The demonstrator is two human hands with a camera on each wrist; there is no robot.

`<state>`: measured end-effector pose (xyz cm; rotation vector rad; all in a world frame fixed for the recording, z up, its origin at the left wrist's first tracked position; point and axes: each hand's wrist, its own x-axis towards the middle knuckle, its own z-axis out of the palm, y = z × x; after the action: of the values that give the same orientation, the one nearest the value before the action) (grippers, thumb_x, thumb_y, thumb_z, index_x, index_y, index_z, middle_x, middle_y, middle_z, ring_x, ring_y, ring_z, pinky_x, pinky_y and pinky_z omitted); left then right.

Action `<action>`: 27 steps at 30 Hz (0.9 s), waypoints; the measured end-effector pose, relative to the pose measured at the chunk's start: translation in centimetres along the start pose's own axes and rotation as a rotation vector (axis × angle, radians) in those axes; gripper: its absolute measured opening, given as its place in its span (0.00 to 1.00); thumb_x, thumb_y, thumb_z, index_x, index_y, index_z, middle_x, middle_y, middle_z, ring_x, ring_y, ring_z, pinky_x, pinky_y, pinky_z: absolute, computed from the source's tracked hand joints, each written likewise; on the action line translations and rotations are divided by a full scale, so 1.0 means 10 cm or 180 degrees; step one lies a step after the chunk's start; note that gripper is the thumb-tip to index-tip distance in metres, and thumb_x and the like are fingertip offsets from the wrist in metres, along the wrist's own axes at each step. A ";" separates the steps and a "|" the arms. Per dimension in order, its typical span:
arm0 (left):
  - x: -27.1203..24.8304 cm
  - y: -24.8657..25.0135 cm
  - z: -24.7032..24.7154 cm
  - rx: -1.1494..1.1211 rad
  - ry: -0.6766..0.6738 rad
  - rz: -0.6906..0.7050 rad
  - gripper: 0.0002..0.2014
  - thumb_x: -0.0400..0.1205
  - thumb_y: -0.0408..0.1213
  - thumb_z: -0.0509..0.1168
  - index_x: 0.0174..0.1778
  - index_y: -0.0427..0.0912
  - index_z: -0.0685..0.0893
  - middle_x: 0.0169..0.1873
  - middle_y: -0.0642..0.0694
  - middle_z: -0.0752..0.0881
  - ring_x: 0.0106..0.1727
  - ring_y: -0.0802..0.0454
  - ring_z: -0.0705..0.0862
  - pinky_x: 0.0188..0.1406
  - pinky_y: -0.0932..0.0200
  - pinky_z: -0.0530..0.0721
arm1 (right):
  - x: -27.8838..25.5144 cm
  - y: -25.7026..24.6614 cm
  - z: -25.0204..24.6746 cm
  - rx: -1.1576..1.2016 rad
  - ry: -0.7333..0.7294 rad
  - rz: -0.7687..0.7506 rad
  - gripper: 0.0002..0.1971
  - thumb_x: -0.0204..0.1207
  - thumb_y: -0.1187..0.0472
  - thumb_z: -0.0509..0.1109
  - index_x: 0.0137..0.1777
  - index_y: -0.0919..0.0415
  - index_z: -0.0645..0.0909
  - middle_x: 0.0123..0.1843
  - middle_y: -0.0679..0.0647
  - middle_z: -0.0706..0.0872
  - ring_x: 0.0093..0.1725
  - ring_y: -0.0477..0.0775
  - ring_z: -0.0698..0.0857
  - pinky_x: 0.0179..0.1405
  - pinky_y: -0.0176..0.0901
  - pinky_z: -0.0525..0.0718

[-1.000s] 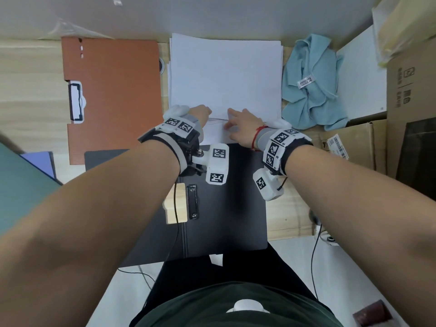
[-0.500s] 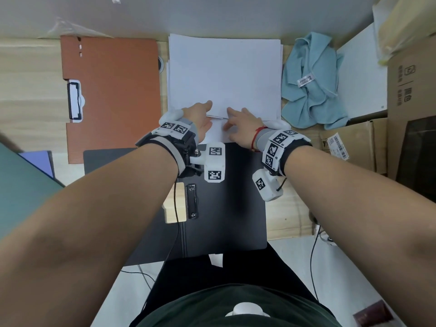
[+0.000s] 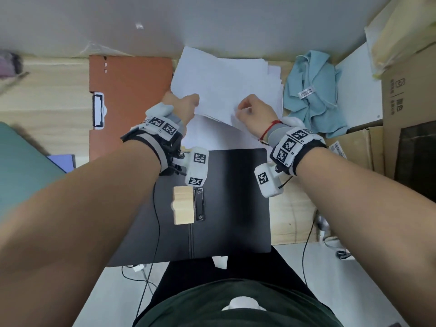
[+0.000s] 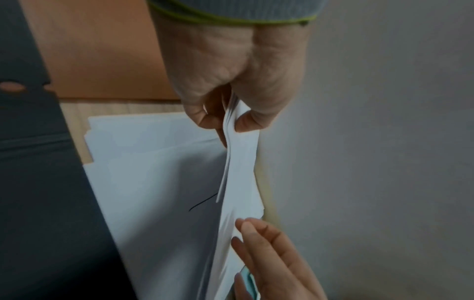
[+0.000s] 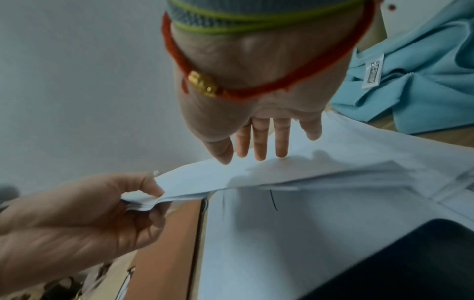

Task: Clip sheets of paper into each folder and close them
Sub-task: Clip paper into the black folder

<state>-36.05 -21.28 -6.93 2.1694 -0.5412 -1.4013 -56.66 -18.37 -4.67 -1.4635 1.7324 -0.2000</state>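
A bundle of white sheets is raised off the paper stack at the back of the desk. My left hand pinches the bundle's near left edge between thumb and fingers, seen close in the left wrist view. My right hand rests straight fingertips on top of the lifted sheets. The black folder lies open in front of me, its metal clip beside a wooden block. An orange folder with a white clip lies at the left.
A light blue cloth is bunched right of the paper. Cardboard boxes stand along the right side. A teal folder and something purple are at the left edge. A grey wall runs behind the desk.
My left hand went from lying on the stack to pinching a bundle of sheets and lifting it. My right hand stayed on the sheets and rose with them.
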 end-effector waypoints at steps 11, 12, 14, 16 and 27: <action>-1.22 0.80 -0.80 0.0117 -0.0267 0.1560 0.13 0.68 0.25 0.67 0.32 0.43 0.68 0.28 0.51 0.71 0.27 0.58 0.68 0.26 0.62 0.68 | -0.14 -0.17 -0.27 0.0887 0.0303 0.0270 0.45 0.68 0.56 0.81 0.81 0.56 0.59 0.79 0.57 0.69 0.75 0.56 0.72 0.72 0.48 0.74; -1.25 0.82 -0.82 0.0205 -0.0380 0.1654 0.13 0.65 0.27 0.67 0.29 0.43 0.68 0.26 0.52 0.71 0.25 0.59 0.67 0.24 0.64 0.67 | -0.16 -0.17 -0.28 0.0968 0.0328 0.0258 0.46 0.67 0.56 0.83 0.80 0.56 0.59 0.77 0.56 0.70 0.74 0.55 0.72 0.74 0.50 0.72; -1.35 0.82 -0.89 0.0400 -0.0580 0.1855 0.12 0.61 0.29 0.64 0.23 0.45 0.66 0.18 0.57 0.70 0.18 0.62 0.64 0.18 0.68 0.63 | -0.25 -0.17 -0.27 0.1073 0.0341 0.0118 0.42 0.64 0.57 0.85 0.76 0.58 0.67 0.71 0.51 0.76 0.70 0.49 0.73 0.73 0.46 0.72; -1.40 0.78 -0.93 0.0452 -0.0707 0.1964 0.16 0.67 0.24 0.65 0.20 0.46 0.69 0.11 0.60 0.68 0.14 0.63 0.64 0.15 0.71 0.61 | -0.36 -0.19 -0.27 0.1149 0.0253 0.0054 0.31 0.65 0.57 0.85 0.67 0.59 0.79 0.64 0.50 0.84 0.61 0.46 0.80 0.63 0.38 0.78; -1.26 0.38 -1.03 -0.0724 -0.0865 0.1691 0.28 0.66 0.18 0.71 0.65 0.30 0.81 0.49 0.43 0.90 0.45 0.56 0.91 0.44 0.62 0.88 | -0.66 -0.19 -0.22 0.2048 0.0917 -0.0202 0.09 0.76 0.67 0.75 0.54 0.68 0.86 0.53 0.60 0.88 0.49 0.55 0.87 0.55 0.48 0.85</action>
<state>-31.75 -15.12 7.98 1.5140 -0.9275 -1.3753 -56.99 -14.00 1.06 -1.0399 1.6221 -0.9474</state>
